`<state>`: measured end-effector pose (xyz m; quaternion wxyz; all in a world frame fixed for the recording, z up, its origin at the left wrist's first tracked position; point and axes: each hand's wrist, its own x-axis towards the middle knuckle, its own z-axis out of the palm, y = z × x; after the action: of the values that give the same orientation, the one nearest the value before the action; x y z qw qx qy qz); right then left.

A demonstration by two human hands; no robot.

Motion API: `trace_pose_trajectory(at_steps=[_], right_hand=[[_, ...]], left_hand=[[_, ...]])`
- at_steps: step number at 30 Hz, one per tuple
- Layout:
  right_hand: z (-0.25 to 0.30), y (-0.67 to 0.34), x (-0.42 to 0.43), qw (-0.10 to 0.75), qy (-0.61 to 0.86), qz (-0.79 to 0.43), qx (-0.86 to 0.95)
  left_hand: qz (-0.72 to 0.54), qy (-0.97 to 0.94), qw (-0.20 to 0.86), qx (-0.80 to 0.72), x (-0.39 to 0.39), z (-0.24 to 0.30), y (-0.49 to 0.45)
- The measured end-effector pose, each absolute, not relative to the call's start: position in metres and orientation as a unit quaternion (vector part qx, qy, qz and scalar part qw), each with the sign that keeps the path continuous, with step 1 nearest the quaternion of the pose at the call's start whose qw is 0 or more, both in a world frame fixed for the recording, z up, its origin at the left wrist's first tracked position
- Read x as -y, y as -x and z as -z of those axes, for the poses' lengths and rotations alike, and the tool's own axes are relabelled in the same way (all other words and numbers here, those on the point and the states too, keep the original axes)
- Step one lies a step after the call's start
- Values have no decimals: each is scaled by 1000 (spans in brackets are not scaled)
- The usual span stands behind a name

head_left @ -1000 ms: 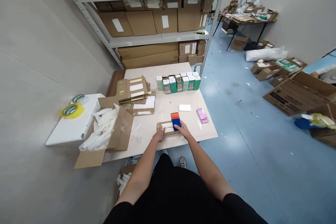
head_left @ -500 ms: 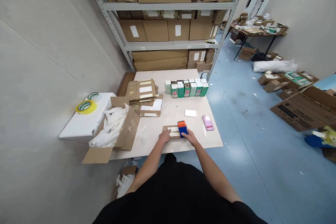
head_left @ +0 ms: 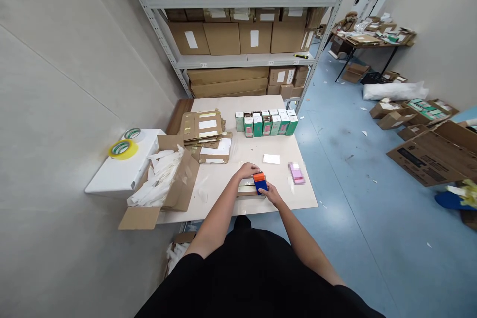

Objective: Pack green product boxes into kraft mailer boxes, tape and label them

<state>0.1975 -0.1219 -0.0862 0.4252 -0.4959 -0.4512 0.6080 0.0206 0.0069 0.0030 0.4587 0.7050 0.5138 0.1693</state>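
Observation:
My right hand (head_left: 273, 194) is closed around a blue block-shaped tool with an orange end (head_left: 260, 184); its exact kind I cannot make out. It is held over a small flat cardboard box (head_left: 246, 189) with pale strips across its top, near the table's front edge. My left hand (head_left: 247, 171) is at the far side of this box, its fingers bent in close to the tool's orange end. Whatever those fingers pinch is too small to see. A white card-like piece (head_left: 272, 159) lies just beyond, and a pink pixelated item (head_left: 296, 173) is to the right.
Green and white small boxes (head_left: 266, 124) stand in rows at the back of the table (head_left: 261, 149). Flattened cartons (head_left: 203, 126) are stacked at left. An open carton of white paper strips (head_left: 164, 174) and yellow tape roll (head_left: 122, 149) sit further left. A loaded shelf (head_left: 242, 61) rises behind.
My left hand has moved from the left end of the cardboard box to its far side, near the orange end. My right hand keeps hold of the tool. The view has shifted slightly.

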Motion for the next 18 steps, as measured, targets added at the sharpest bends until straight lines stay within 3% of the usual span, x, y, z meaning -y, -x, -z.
trace_pose_trajectory(at_steps=[6,11,18], right_hand=[[88,-200,125,433,477,-616,454],[92,-202,122,425,472,-621,459],[100,-198,124,414,507,-575,490]], left_hand=[[-114,-709,484,-500,-4,-13,-25],[-136,-713,453,-518,-2,-10,-25],[-155,-671,489,-536,0,-7,-15]])
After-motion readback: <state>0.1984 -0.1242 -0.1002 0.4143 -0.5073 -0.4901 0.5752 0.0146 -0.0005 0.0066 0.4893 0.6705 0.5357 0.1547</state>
